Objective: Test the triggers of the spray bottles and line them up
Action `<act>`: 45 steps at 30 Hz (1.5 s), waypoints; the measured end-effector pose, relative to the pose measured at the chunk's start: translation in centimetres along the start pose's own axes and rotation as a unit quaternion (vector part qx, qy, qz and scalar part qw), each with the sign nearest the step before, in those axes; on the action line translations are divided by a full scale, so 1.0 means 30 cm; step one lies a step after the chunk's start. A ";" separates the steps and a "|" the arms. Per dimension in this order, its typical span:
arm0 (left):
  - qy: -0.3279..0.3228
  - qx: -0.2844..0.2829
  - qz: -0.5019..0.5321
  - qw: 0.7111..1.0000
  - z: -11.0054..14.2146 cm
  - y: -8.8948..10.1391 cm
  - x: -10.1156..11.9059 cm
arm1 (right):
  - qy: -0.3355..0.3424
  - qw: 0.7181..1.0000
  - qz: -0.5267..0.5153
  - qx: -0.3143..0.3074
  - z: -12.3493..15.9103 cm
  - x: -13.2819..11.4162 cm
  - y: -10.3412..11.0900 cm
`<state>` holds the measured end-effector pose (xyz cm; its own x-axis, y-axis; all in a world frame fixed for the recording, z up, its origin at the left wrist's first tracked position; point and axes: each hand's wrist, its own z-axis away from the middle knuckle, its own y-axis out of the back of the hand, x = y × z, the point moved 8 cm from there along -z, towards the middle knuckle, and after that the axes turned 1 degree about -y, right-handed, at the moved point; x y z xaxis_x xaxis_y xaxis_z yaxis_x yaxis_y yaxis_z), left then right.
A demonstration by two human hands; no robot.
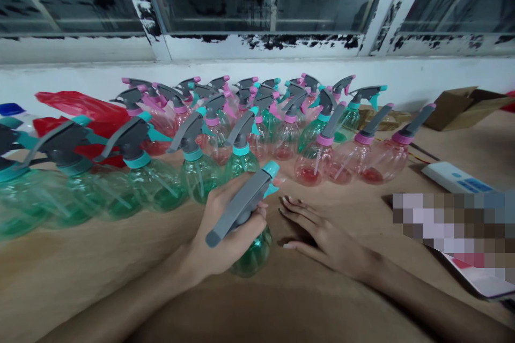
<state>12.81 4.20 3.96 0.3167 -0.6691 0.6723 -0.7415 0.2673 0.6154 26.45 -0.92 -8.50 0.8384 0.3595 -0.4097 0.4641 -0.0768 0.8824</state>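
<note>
I see the left hand (217,211) clamped around the neck of a green spray bottle (241,209), near centre; the right hand (324,233) lies palm down on the table (100,252), thumb apart from the fingers. Around them, left to right, I find green bottles (139,182) blocking the left hand's far side, pink-collared bottles (370,161), a cardboard box (462,110) far right.

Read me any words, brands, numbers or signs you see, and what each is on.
No readable text anywhere.
White device with blue panel: any markings too small and blurred.
Flat device at right: mostly pixelated, unreadable.
Green bottle in the left hand: no lettering visible.
</note>
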 end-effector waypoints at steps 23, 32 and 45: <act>-0.023 0.011 0.036 0.999 -0.005 0.006 0.020 | -0.003 1.000 0.000 -0.010 0.000 0.003 -0.005; -0.018 -0.003 0.030 0.999 -0.008 0.007 0.021 | -0.004 1.000 -0.004 -0.015 -0.003 0.000 0.000; -0.016 -0.006 0.032 0.999 -0.012 0.004 0.017 | -0.009 0.999 0.014 -0.030 -0.002 0.001 -0.008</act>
<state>13.09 4.14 4.51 0.2496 -0.6720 0.6972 -0.7522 0.3189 0.5766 26.36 -0.83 -8.70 0.8556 0.3420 -0.3885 0.4231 -0.0298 0.9056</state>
